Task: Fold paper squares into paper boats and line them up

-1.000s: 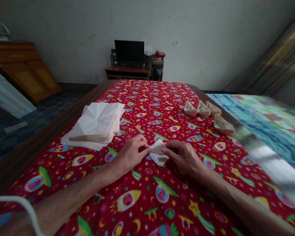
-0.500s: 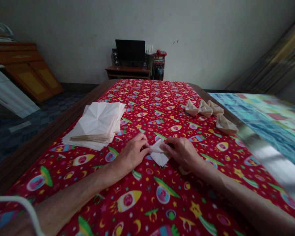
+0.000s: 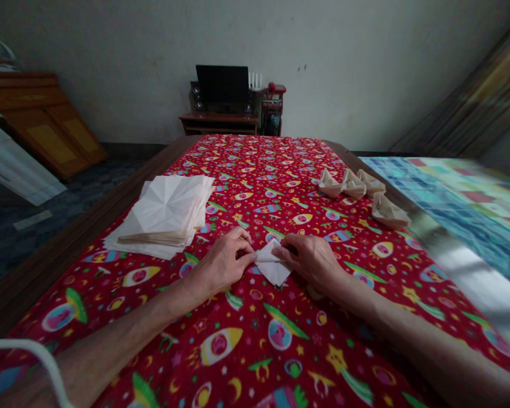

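Observation:
A small folded piece of white paper (image 3: 275, 272) lies on the red patterned tablecloth (image 3: 221, 351), with a crease running across its middle. My left hand (image 3: 228, 258) pinches its left corner between thumb and fingers. On the right side, my right hand (image 3: 310, 258) grips the paper with thumb and curled fingers, hiding that corner. Left of my hands sits a stack of creased white paper sheets (image 3: 165, 201). Several folded paper boats (image 3: 389, 211) stand at the right of the cloth.
Along the far wall, a desk (image 3: 219, 120) carries a black monitor (image 3: 222, 83), speakers and a red telephone (image 3: 276, 88). A wooden cabinet (image 3: 42, 122) is at far left. A white cable (image 3: 38, 347) curves over my left forearm. A bed-like patterned surface (image 3: 446, 209) lies right.
The view has shifted slightly. My hands still hold both sides of the folded paper, and my left thumb sits a little farther out on its left corner.

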`<move>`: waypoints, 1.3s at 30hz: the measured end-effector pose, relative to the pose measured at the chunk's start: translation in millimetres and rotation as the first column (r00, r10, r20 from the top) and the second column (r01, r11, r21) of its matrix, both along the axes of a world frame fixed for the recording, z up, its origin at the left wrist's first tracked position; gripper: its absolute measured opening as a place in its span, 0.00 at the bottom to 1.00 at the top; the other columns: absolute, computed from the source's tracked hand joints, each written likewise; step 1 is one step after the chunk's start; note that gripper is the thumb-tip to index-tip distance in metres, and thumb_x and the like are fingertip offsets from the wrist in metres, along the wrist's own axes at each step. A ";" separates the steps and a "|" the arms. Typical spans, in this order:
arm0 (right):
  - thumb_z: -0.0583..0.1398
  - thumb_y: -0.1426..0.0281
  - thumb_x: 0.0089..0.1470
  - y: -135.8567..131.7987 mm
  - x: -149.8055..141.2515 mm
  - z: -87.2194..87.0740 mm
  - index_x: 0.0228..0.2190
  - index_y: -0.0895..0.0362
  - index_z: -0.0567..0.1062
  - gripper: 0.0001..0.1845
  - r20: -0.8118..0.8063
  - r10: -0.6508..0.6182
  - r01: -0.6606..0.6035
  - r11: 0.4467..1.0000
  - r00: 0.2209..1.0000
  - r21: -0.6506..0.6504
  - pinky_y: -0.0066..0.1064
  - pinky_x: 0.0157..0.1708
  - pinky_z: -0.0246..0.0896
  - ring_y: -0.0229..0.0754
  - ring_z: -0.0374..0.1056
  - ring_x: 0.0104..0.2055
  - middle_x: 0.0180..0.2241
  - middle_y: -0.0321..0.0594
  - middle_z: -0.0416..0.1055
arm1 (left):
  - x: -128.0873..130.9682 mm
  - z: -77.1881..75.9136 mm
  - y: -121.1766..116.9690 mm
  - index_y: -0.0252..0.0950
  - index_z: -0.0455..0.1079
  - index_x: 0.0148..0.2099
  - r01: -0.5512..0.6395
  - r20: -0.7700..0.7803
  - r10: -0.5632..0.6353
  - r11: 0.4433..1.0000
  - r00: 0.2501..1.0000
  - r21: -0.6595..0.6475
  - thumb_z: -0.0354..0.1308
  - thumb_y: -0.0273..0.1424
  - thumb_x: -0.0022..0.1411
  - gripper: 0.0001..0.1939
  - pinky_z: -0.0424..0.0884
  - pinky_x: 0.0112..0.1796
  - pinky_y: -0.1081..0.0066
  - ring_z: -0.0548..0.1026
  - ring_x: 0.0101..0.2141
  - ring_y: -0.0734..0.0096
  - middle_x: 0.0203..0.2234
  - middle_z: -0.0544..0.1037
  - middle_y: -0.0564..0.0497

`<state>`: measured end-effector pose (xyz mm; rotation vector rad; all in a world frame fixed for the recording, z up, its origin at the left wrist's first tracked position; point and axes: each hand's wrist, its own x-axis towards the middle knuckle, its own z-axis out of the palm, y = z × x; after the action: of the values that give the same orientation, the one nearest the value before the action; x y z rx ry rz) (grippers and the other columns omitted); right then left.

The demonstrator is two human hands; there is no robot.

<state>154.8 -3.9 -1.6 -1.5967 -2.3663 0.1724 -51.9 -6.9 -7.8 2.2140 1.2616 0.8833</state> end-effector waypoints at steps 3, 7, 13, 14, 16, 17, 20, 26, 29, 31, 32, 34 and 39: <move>0.55 0.59 0.58 -0.6 -1.1 1.6 0.27 0.56 0.73 0.16 0.012 0.002 -0.002 1.000 1.000 0.004 0.27 0.23 0.40 0.36 0.61 0.23 0.22 0.36 0.70 | 2.3 -2.1 -2.0 0.33 0.70 0.24 -0.015 0.004 0.014 1.000 1.000 0.022 0.60 0.27 0.56 0.08 0.67 0.31 0.74 0.68 0.28 0.76 0.32 0.69 0.52; 0.54 0.59 0.59 -2.0 -1.3 1.6 0.27 0.56 0.72 0.16 0.018 0.015 -0.015 1.000 1.000 0.015 0.27 0.23 0.40 0.35 0.59 0.23 0.22 0.36 0.69 | 4.9 -4.9 -1.6 0.33 0.68 0.25 -0.020 -0.002 0.021 0.999 1.000 0.047 0.61 0.28 0.56 0.09 0.66 0.31 0.75 0.68 0.28 0.76 0.31 0.68 0.52; 0.55 0.59 0.58 -1.5 -1.8 -0.2 0.27 0.57 0.71 0.16 0.015 -0.003 0.003 1.000 1.000 0.020 0.27 0.24 0.41 0.35 0.60 0.24 0.24 0.36 0.70 | 5.5 -3.1 -1.2 0.33 0.66 0.26 -0.034 -0.018 0.035 0.998 0.999 0.043 0.62 0.25 0.55 0.08 0.66 0.29 0.76 0.67 0.27 0.77 0.29 0.67 0.54; 0.55 0.59 0.58 -1.3 -2.0 -0.6 0.27 0.57 0.71 0.15 0.014 -0.002 0.001 1.000 1.000 0.023 0.27 0.24 0.41 0.35 0.60 0.24 0.24 0.36 0.70 | 5.4 -2.6 -0.9 0.33 0.66 0.27 -0.039 -0.020 0.039 0.998 0.999 0.042 0.62 0.24 0.54 0.07 0.66 0.28 0.76 0.67 0.26 0.77 0.28 0.67 0.54; 0.55 0.59 0.58 -0.9 -2.4 -1.7 0.27 0.56 0.71 0.15 0.013 0.001 -0.002 1.000 1.000 0.031 0.27 0.24 0.41 0.35 0.60 0.24 0.25 0.36 0.70 | 5.3 -2.3 -0.2 0.33 0.66 0.28 -0.056 -0.030 0.057 0.997 0.998 0.048 0.61 0.21 0.53 0.06 0.66 0.28 0.75 0.66 0.26 0.77 0.27 0.66 0.54; 0.55 0.59 0.58 -0.8 -2.4 -2.4 0.28 0.56 0.71 0.15 0.012 0.002 -0.003 0.999 1.000 0.038 0.27 0.24 0.41 0.35 0.60 0.24 0.25 0.36 0.70 | 5.3 -2.5 0.2 0.33 0.67 0.30 -0.066 -0.033 0.068 0.996 0.997 0.059 0.61 0.20 0.52 0.06 0.66 0.27 0.75 0.66 0.25 0.76 0.27 0.67 0.55; 0.55 0.59 0.58 -0.7 -2.2 -3.9 0.28 0.57 0.71 0.15 0.015 -0.009 0.008 0.999 1.000 0.052 0.27 0.24 0.41 0.36 0.61 0.25 0.25 0.37 0.71 | 5.7 -3.6 -0.4 0.34 0.69 0.38 -0.061 -0.014 0.064 0.987 0.998 0.151 0.60 0.20 0.54 0.09 0.71 0.34 0.72 0.70 0.32 0.73 0.33 0.70 0.51; 0.55 0.59 0.58 -0.9 -1.0 -5.7 0.26 0.57 0.71 0.16 0.025 -0.002 -0.001 0.996 1.000 0.087 0.27 0.23 0.40 0.35 0.58 0.22 0.22 0.36 0.69 | 5.4 -1.5 -10.9 0.34 0.66 0.54 0.222 -0.208 -0.154 0.906 0.966 0.360 0.48 0.26 0.66 0.16 0.63 0.54 0.63 0.66 0.53 0.67 0.51 0.72 0.46; 0.54 0.59 0.59 -1.2 -1.0 -8.9 0.25 0.57 0.71 0.17 0.022 0.000 -0.003 0.991 1.000 0.137 0.27 0.23 0.40 0.35 0.58 0.21 0.21 0.36 0.68 | 4.0 0.8 -17.2 0.34 0.64 0.57 0.317 -0.403 -0.181 0.898 0.897 0.303 0.46 0.29 0.67 0.17 0.58 0.58 0.56 0.61 0.59 0.64 0.56 0.68 0.48; 0.53 0.59 0.60 -1.8 -1.3 -10.6 0.25 0.57 0.71 0.18 0.021 0.003 -0.006 0.985 1.000 0.173 0.27 0.23 0.41 0.35 0.59 0.22 0.21 0.36 0.67 | 2.8 1.4 -19.6 0.35 0.62 0.59 0.323 -0.473 -0.168 0.908 0.865 0.268 0.46 0.30 0.68 0.19 0.55 0.59 0.54 0.58 0.61 0.63 0.58 0.65 0.49; 0.53 0.60 0.60 -2.2 -1.6 -10.8 0.26 0.57 0.71 0.18 0.025 0.009 -0.013 0.983 1.000 0.184 0.27 0.24 0.42 0.35 0.59 0.23 0.21 0.36 0.67 | 2.2 1.4 -20.2 0.36 0.61 0.60 0.319 -0.493 -0.160 0.912 0.855 0.256 0.45 0.31 0.68 0.19 0.55 0.59 0.53 0.57 0.61 0.63 0.59 0.64 0.49; 0.53 0.61 0.60 -3.5 -2.3 -9.4 0.27 0.57 0.71 0.16 0.047 0.005 -0.014 0.979 0.999 0.203 0.28 0.24 0.43 0.36 0.59 0.23 0.23 0.36 0.68 | 1.1 1.1 -20.4 0.37 0.59 0.61 0.319 -0.519 -0.156 0.917 0.840 0.240 0.45 0.32 0.68 0.20 0.55 0.59 0.54 0.56 0.62 0.64 0.60 0.62 0.50; 0.55 0.70 0.58 -11.4 -3.6 -0.6 0.31 0.57 0.74 0.08 0.123 0.107 -0.141 0.940 0.987 0.311 0.29 0.26 0.51 0.40 0.65 0.31 0.33 0.42 0.72 | -0.1 1.7 -19.8 0.38 0.59 0.61 0.326 -0.539 -0.155 0.915 0.828 0.237 0.45 0.33 0.69 0.20 0.54 0.59 0.56 0.56 0.62 0.65 0.60 0.63 0.50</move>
<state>151.2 -15.3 -2.3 -1.3340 -2.4219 -0.2637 -52.1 -26.7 -6.1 2.9326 1.0521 0.4238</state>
